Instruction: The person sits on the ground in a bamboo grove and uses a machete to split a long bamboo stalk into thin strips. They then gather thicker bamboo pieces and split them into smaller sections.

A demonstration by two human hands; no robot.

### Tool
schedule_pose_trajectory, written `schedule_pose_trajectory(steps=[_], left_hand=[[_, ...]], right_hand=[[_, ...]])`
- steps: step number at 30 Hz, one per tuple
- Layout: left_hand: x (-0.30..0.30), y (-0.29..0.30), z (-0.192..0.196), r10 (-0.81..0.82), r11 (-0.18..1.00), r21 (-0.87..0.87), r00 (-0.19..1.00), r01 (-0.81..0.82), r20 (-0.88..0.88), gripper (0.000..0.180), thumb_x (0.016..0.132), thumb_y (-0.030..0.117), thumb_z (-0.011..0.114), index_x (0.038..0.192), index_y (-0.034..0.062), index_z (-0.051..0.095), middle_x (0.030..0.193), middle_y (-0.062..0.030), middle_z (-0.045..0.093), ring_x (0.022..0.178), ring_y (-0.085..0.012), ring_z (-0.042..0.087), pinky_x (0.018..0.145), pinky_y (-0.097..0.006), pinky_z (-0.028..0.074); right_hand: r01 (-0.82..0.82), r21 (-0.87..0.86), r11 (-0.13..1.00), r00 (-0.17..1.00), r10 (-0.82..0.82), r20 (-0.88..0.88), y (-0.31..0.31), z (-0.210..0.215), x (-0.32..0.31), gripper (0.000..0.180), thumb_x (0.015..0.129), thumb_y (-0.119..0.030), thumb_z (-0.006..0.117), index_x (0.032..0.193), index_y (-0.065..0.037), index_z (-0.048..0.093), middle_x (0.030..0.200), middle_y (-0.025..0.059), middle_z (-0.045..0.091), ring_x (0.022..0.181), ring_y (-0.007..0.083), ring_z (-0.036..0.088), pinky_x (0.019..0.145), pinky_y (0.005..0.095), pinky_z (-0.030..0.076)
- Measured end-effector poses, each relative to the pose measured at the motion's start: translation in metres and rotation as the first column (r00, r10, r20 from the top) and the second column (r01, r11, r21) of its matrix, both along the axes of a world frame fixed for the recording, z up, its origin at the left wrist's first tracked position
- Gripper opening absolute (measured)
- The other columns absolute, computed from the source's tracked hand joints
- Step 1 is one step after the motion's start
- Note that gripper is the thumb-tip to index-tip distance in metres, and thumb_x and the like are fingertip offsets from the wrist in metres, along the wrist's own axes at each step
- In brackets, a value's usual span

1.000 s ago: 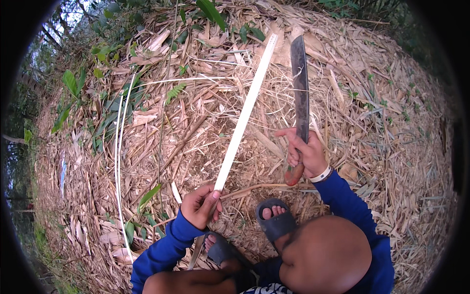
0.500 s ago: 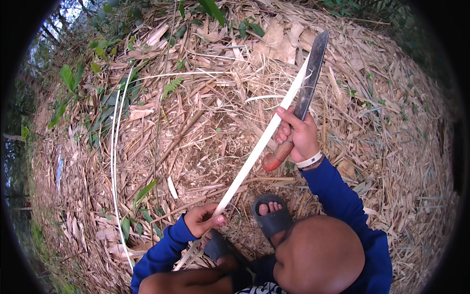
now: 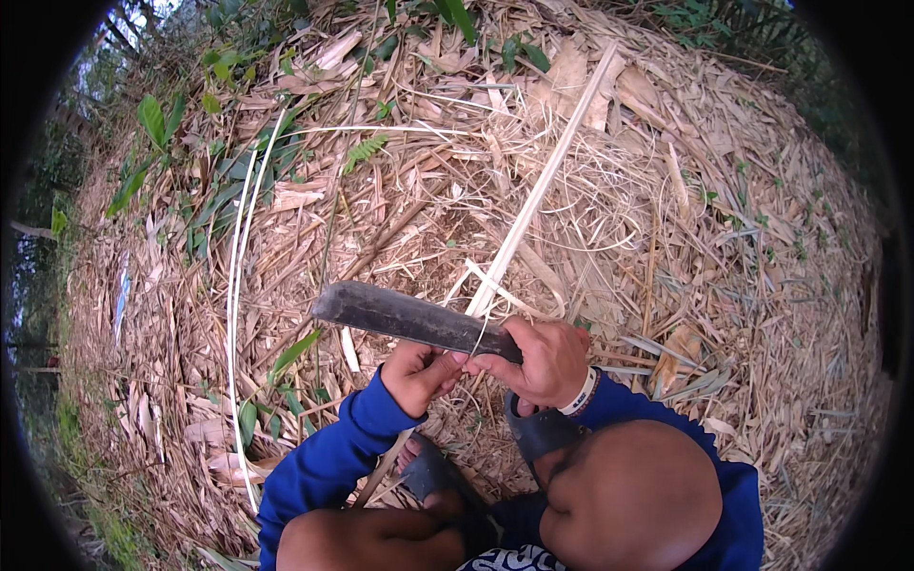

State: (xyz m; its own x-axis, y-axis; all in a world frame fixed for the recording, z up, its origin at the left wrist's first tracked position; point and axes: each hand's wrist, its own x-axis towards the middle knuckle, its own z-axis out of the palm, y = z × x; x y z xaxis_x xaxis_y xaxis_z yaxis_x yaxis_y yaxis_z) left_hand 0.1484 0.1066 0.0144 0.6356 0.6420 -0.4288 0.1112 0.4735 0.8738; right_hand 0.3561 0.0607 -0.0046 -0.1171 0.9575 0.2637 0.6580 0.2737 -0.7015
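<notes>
A machete [image 3: 409,318] with a dark, broad blade is held in my right hand [image 3: 547,366], its tip pointing left. My fingers wrap its handle, which they hide. The blade crosses the near part of a long, pale bamboo strip [image 3: 543,195] that runs away toward the far right. At the blade, a thin curled shaving [image 3: 533,306] bends off to the right of the strip. Just below the blade, my left hand [image 3: 419,376] is closed, pinching the strip's near part with thumb and fingers. Both hands nearly touch.
Two long thin strips [image 3: 235,305] lie curved on the left. Fine curly shavings [image 3: 609,205] are heaped at the far right. Dry leaves and sheaths cover the ground. Green plants [image 3: 157,124] grow at the far left. My sandalled feet [image 3: 433,471] and bent knees [image 3: 633,504] are close below.
My right hand has come nearer, and the machete has swung from pointing far right to pointing left across the strip. My left hand has moved slightly up and right. A curled shaving now shows.
</notes>
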Motion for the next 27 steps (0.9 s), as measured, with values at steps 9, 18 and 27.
schedule_pose_trajectory(steps=[9, 18, 27], left_hand=[[0.006, -0.009, 0.013, 0.002, 0.999, -0.048, 0.999, 0.0, 0.044, 0.018, 0.097, 0.015, 0.052, 0.104, -0.0012, 0.057, 0.073, -0.0012, 0.051, 0.051, -0.0047, 0.039, 0.046, -0.021, 0.03], [-0.023, -0.031, 0.01, -0.084, 0.986, -0.138, 0.994, 0.093, 0.072, 0.046, 0.098, 0.016, 0.052, 0.141, 0.0066, 0.041, 0.076, 0.0, 0.053, 0.055, -0.0042, 0.043, 0.048, -0.018, 0.034], [-0.07, -0.041, -0.003, -0.018, 0.988, -0.154, 0.997, 0.008, -0.07, 0.05, 0.095, 0.013, 0.053, 0.141, 0.002, 0.039, 0.08, -0.006, 0.061, 0.049, -0.0047, 0.039, 0.045, -0.019, 0.031]], right_hand=[[0.056, -0.013, 0.998, 0.996, -0.055, 0.067, 0.003, -0.003, 0.009, 0.048, 0.083, -0.052, 0.063, 0.083, -0.004, 0.059, 0.056, 0.0144, 0.059, 0.05, 0.0328, 0.062, 0.05, 0.0421, 0.05], [0.331, -0.213, 0.919, 0.943, -0.314, 0.111, 0.014, 0.006, 0.045, 0.052, 0.09, -0.052, 0.053, 0.082, -0.001, 0.06, 0.058, 0.0185, 0.058, 0.057, 0.0388, 0.061, 0.053, 0.0468, 0.046], [0.589, -0.383, 0.712, 0.79, -0.607, 0.086, 0.049, -0.034, 0.153, 0.055, 0.09, -0.054, 0.054, 0.085, 0.001, 0.062, 0.052, 0.0114, 0.054, 0.053, 0.0247, 0.057, 0.055, 0.0364, 0.044]])
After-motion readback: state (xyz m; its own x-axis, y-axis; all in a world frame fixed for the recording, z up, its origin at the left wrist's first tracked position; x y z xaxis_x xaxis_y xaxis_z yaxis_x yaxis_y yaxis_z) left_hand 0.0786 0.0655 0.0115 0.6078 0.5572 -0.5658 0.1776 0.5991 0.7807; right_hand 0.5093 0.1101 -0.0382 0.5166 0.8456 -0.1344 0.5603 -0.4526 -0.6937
